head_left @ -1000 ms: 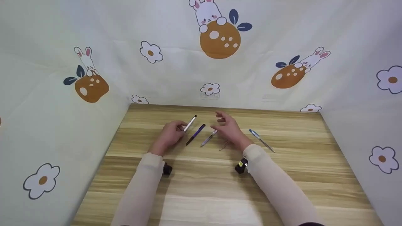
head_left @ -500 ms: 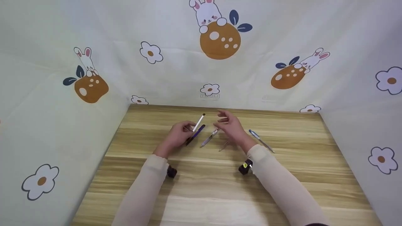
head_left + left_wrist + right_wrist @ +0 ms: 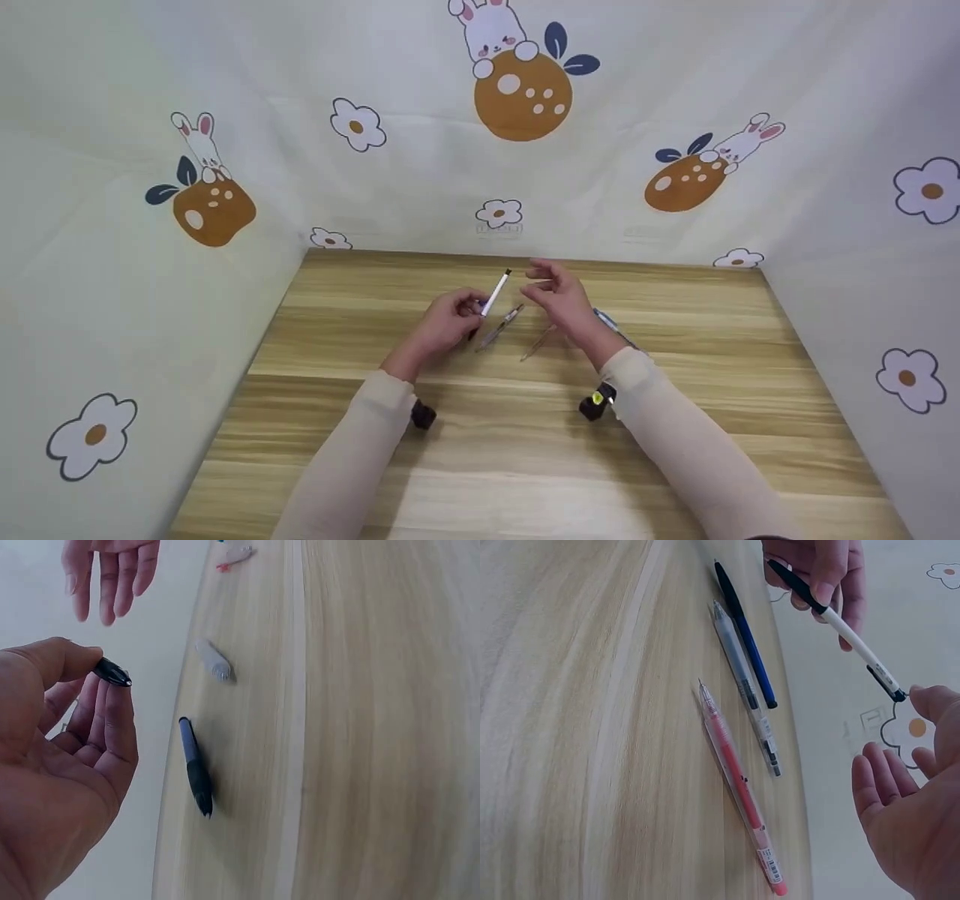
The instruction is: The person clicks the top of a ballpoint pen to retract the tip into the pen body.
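My left hand (image 3: 448, 322) pinches a white pen (image 3: 496, 292) between thumb and fingers, up off the table. In the right wrist view the grip is on its black front part, and the white barrel slants toward my right hand (image 3: 915, 817). The pen's clip end comes right up to the right thumb in that view. My right hand (image 3: 562, 300) holds nothing, its fingers loosely bent. Below the left hand lies a dark blue pen (image 3: 750, 645), partly hidden from the head view. A clear pen (image 3: 501, 328) and a clear pen with a red refill (image 3: 739, 780) lie beside it.
A light blue pen (image 3: 611, 322) lies to the right, partly covered by the right wrist. The wooden table (image 3: 480, 465) ends at a cream cloth (image 3: 420, 180) printed with rabbits and flowers, which rises at the back and both sides.
My left hand has moved right with the white pen, passing over the dark blue pen toward the right hand. The right hand has shifted slightly right. The pens on the table have stayed put.
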`<state>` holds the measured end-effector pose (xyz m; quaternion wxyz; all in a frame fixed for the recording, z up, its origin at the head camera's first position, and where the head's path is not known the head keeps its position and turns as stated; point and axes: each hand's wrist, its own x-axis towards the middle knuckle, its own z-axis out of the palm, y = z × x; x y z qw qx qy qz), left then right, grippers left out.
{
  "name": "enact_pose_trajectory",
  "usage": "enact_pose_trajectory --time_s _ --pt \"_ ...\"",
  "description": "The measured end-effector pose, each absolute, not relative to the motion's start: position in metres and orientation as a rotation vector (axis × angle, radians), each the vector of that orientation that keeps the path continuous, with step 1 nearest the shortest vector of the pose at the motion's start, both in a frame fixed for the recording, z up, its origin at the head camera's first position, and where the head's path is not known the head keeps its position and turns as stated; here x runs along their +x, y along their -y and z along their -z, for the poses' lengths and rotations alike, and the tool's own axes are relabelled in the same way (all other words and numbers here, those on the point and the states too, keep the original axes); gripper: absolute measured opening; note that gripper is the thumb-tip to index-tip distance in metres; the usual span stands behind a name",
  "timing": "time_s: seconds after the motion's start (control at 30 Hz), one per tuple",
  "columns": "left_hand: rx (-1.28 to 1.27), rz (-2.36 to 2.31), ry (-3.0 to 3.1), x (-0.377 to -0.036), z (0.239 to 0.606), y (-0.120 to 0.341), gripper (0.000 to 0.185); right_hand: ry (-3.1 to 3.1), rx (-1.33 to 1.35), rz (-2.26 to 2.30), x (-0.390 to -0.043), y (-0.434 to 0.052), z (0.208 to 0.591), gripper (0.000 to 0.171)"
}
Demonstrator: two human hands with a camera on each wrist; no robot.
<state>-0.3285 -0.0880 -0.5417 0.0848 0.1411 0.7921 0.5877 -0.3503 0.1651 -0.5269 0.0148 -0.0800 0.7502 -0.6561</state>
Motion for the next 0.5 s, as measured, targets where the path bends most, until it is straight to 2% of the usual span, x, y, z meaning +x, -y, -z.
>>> enact_pose_trajectory --time_s 0.5 --pt "0.452 -1.882 -2.181 -0.322 0.546 0.064 0.037 -2.183 -0.18 2.176 -0.344 -0.166 0.523 0.048"
